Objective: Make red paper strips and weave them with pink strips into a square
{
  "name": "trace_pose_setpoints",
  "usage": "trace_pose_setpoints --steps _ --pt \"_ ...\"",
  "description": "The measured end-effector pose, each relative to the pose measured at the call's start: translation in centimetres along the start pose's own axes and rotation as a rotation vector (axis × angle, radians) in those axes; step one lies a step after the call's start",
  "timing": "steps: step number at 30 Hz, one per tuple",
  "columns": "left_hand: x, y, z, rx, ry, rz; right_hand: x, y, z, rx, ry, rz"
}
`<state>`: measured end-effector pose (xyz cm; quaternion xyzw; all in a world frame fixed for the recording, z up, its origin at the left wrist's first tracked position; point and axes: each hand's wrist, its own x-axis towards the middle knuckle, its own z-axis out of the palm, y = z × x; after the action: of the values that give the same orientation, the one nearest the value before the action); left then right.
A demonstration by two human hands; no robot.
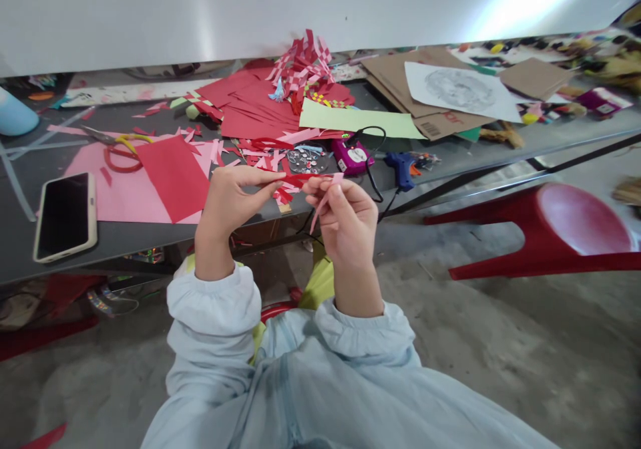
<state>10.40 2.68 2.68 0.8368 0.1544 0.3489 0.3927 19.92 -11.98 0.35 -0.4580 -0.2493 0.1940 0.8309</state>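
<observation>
My left hand (231,195) and my right hand (345,218) are raised in front of the table edge, both pinching paper strips between them. A red paper strip (296,178) spans from the left fingertips to the right ones. A pink paper strip (323,203) hangs down from my right hand's fingers. Both hands are closed in a pinch. Behind them on the grey table (125,235) lie more cut red and pink strips (260,155) and a woven red-and-pink piece (303,65).
A phone (65,215) lies at the left on the table, by pink and red sheets (170,175) and scissors (117,143). A blue glue gun (402,168), a purple box (352,156), cardboard (415,75) and a drawing (461,88) sit right. A red stool (551,235) lies tipped on the floor.
</observation>
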Motion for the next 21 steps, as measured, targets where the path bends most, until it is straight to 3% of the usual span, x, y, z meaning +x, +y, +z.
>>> trace_pose_setpoints --steps 5,10,14,21 --pt "0.2 -0.2 0.1 -0.067 0.031 -0.143 -0.1 0.7 0.6 0.008 -0.07 0.159" --pt "0.4 0.1 -0.2 -0.217 -0.08 -0.218 0.2 1.5 0.7 -0.016 -0.036 0.28" --pt "0.4 0.0 -0.2 -0.288 -0.138 -0.206 0.5 1.9 0.2 -0.023 -0.014 0.305" --pt "0.4 -0.1 -0.2 -0.33 -0.133 -0.086 0.7 1.9 -0.4 -0.08 -0.019 0.359"
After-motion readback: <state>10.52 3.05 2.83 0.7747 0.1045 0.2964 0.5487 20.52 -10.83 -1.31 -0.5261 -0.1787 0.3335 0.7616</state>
